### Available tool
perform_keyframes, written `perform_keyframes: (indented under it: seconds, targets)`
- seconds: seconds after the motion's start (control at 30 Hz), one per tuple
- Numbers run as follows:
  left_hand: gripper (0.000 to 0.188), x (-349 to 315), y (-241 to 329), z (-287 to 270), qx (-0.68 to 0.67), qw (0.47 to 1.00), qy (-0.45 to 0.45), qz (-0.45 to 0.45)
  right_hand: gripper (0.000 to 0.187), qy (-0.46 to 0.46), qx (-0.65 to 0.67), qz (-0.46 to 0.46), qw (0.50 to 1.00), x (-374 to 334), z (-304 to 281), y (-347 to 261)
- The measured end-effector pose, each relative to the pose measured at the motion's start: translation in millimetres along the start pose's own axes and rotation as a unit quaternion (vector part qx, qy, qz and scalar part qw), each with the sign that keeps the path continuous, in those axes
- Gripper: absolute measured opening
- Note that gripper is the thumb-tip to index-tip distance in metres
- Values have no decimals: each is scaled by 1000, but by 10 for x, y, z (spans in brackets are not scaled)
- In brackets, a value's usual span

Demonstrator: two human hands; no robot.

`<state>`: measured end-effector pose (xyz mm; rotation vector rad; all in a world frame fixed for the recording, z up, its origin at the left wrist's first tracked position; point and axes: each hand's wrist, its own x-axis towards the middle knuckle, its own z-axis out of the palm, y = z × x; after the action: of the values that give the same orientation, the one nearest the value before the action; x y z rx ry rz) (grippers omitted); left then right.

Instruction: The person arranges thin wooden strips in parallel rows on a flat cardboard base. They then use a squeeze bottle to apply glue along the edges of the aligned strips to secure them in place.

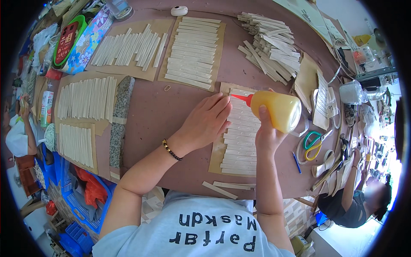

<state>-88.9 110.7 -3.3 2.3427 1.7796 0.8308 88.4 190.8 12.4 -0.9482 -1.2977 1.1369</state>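
Where the brown table (154, 107) bends toward the left rim, pale strips are seen laid side by side on sheets of brown paper (81, 103), with a speckled stone block (120, 120) lying just beside them. Further along, the left hand (205, 124) is pressed flat, fingers extended and close together, on the left edge of a row of white strips (242, 141) that is laid out on another sheet of brown card (218, 154). Nothing is gripped by this hand. A beaded bracelet (171, 150) is worn at its wrist. To the right, a yellow squeeze bottle (276, 111) is held in the right hand (265, 137), the fingers being closed around it and the thumb laid up its side. Its red nozzle (242, 97) is pointed left, directly above the topmost strips. Beyond the bottle, green-and-yellow scissors (313, 143) are seen on the table, and a heap of loose strips (269, 45) is piled farther back.
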Motion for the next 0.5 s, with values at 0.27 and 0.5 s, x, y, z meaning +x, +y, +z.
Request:
perform_keyframes:
  seconds: [0.27,0.5]
  targets:
    - [39,33,-3,-32,4,1000,-8,-3,52,-17,-34,-6,999,-19,-24,-57]
    - [37,35,-10,-22,-6,1000,-8,-4,47,0,-19,-15,1000,-26,-24,-123]
